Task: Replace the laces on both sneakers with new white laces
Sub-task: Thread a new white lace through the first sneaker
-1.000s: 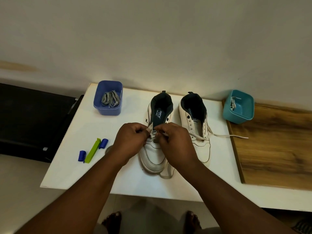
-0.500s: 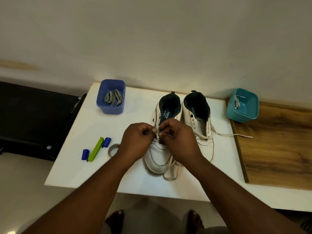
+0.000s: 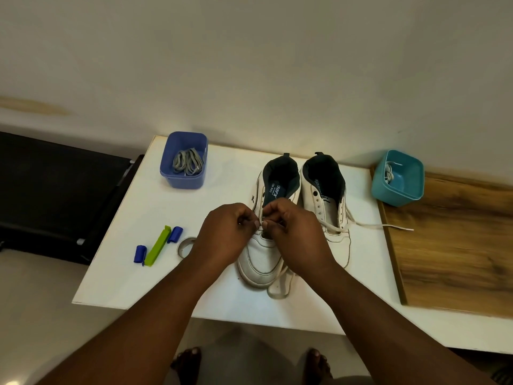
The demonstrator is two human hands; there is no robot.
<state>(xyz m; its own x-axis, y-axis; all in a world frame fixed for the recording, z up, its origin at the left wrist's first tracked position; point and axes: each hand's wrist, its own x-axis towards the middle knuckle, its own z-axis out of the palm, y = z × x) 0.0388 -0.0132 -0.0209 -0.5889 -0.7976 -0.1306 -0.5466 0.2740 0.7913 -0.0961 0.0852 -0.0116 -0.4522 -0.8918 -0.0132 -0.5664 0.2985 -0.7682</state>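
A white counter (image 3: 133, 218) is seen from above, set against a pale wall. At its far left corner a blue tub (image 3: 183, 160) is placed, and a bundle of grey laces (image 3: 188, 161) is held inside it. Nearer the front left, a green clip (image 3: 157, 246) is laid diagonally, with a small blue cap (image 3: 140, 254) at its near end and another blue cap (image 3: 175, 234) at its far end. Just to the right of these, a clear ring (image 3: 185, 245) is partly hidden behind the left wrist.

In the middle, the left hand (image 3: 224, 234) and the right hand (image 3: 294, 234) are brought together over the left sneaker (image 3: 263, 262), at its lower eyelets. The fingers of both hands are curled, and a white lace (image 3: 279, 284) is pinched between thumb and fingertip of each; exactly which eyelet is being worked cannot be made out, since it is covered by the fingers. A loop of this lace is trailed onto the counter in front of the toe.

Just beside it, the right sneaker (image 3: 327, 201) is stood parallel, heel toward the wall, with a loose lace end (image 3: 383, 225) stretched rightward across the counter. At the far right, a teal tub (image 3: 399, 177) is set where the white surface meets a wooden board (image 3: 455, 245), and a bit of pale lace (image 3: 388, 173) is seen inside it.
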